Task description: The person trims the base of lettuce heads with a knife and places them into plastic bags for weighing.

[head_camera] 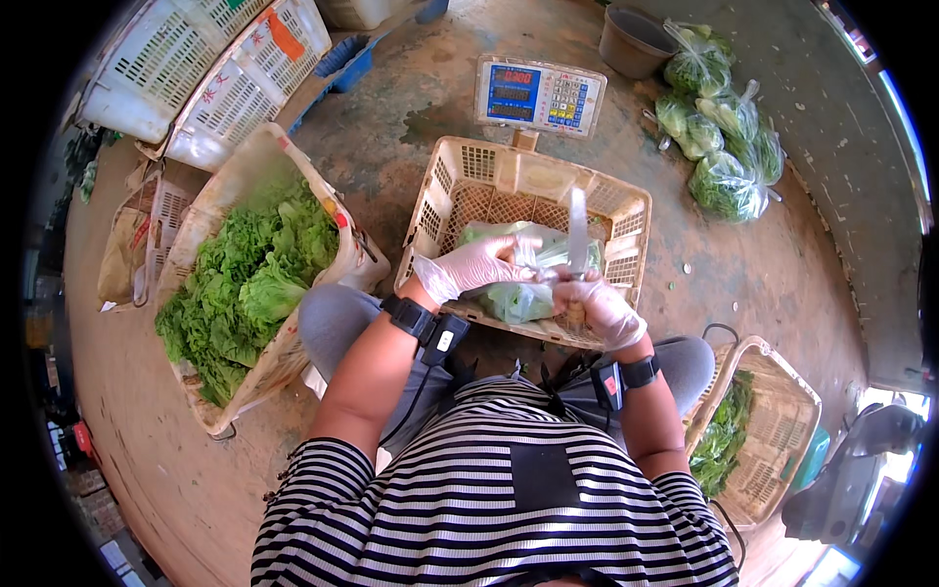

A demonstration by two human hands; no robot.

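Both hands wear thin translucent gloves and meet over a beige plastic crate (539, 172) before me. My left hand (477, 270) reaches in from the left and pinches the gathered top of a clear plastic bag. My right hand (598, 304) is closed around a knife, its broad blade (578, 227) pointing up and away from me. The right fingertips are close to the gathered plastic; whether they grip it too I cannot tell. Below the hands lies the plastic bag (517, 302) with pale green leafy vegetables inside. My hands cover part of it.
A digital scale's display (541, 97) rises behind the crate. On the left, a tilted crate (323, 180) holds loose lettuce (249, 286). Another crate (777, 433) with greens stands at right. Several filled bags (726, 172) and a bucket (634, 44) are near the wall.
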